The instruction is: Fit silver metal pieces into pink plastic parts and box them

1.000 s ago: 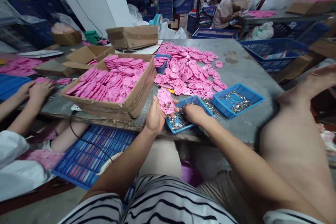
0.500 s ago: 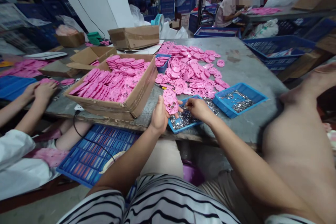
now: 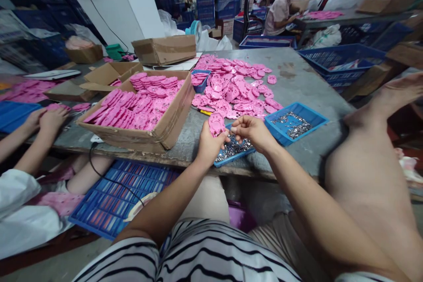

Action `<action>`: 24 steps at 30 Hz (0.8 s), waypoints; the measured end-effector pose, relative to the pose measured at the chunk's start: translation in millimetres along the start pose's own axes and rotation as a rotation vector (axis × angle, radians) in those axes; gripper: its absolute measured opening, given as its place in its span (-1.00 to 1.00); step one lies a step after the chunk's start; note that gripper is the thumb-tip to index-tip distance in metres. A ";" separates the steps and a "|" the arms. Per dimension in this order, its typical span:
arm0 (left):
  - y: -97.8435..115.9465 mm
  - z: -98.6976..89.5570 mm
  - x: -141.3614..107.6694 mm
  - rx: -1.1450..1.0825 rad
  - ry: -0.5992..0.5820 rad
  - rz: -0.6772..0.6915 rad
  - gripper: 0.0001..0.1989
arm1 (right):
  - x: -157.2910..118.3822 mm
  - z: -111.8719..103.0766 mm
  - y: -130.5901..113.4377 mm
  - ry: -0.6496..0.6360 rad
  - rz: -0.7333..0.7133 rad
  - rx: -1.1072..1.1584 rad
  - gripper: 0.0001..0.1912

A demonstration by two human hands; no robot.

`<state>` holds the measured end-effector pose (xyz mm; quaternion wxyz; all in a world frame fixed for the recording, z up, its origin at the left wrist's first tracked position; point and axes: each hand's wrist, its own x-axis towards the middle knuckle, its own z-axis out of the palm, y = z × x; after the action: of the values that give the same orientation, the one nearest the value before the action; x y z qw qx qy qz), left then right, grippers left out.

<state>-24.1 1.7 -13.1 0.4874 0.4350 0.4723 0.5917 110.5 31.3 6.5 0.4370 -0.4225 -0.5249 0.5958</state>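
Observation:
My left hand (image 3: pixel 208 143) grips a pink plastic piece (image 3: pixel 216 123), a flat part with a scalloped outline, held up over the table's front edge. Close to its right side is my right hand (image 3: pixel 253 131), thumb and fingertips pinched together; whatever they hold is too small to make out. Beneath both hands sits a blue tray (image 3: pixel 228 161) of small shiny metal parts (image 3: pixel 236 147), partly covered by them. A second blue tray (image 3: pixel 317 119) with similar metal bits stands to the right. Behind the hands spreads a heap of loose pink pieces (image 3: pixel 234 86).
A cardboard box (image 3: pixel 132 140) with stacked pink pieces stands at the left. A yellow-handled tool (image 3: pixel 205 112) lies by the heap. Another person's hands (image 3: pixel 49 119) work at far left. A bare leg (image 3: pixel 363 154) is at the right; a blue crate (image 3: pixel 119 194) sits below the table.
My right hand has lifted from the metal parts and come closer to the pink piece. My left hand has turned the piece, its thumb now across the lower edge. The view has shifted slightly.

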 end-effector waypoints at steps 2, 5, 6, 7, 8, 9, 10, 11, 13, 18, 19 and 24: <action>0.5 1.3 -1.5 0.002 0.017 0.019 -0.62 | -1.6 0.8 -2.5 0.004 -0.023 -0.014 -0.56; 1.9 1.9 -4.2 0.019 0.036 0.046 -0.61 | -4.3 1.9 -7.4 -0.006 -0.047 -0.042 -0.55; 2.5 2.1 -5.1 0.028 0.039 0.055 -0.61 | -5.1 2.1 -8.7 -0.008 -0.054 -0.051 -0.55; 3.0 2.2 -5.7 0.036 0.041 0.063 -0.61 | -5.6 2.1 -9.7 -0.009 -0.061 -0.062 -0.54; 3.3 2.4 -6.1 0.041 0.043 0.071 -0.61 | -5.7 1.8 -10.0 -0.009 -0.068 -0.076 -0.55; 3.4 2.5 -6.2 0.043 0.049 0.080 -0.62 | -5.3 1.0 -9.7 -0.007 -0.073 -0.096 -0.56; 3.2 2.5 -5.9 0.043 0.058 0.089 -0.63 | -4.3 -0.2 -8.7 -0.001 -0.077 -0.124 -0.58; 2.8 2.5 -5.3 0.042 0.073 0.097 -0.63 | -2.7 -1.8 -7.0 0.011 -0.077 -0.163 -0.61; 1.7 1.7 -3.5 0.037 0.106 0.109 -0.64 | 1.4 -5.9 -2.2 0.058 -0.066 -0.287 -0.69; 1.0 -5.4 1.9 -0.023 0.142 0.113 -0.65 | 8.1 -11.3 8.6 0.171 -0.047 -0.903 -0.91; 1.4 -7.3 2.5 -0.037 0.147 0.113 -0.65 | 8.0 -10.7 9.0 0.159 -0.039 -1.029 -0.92; 0.3 -11.9 -6.1 -0.030 0.123 0.067 -0.67 | 6.5 -14.4 -1.0 0.049 0.023 -1.289 -0.77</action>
<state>-34.8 -5.9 -15.2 0.4438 0.4061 0.4776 0.6403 122.8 41.4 5.9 0.1009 -0.6192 -0.7629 0.1559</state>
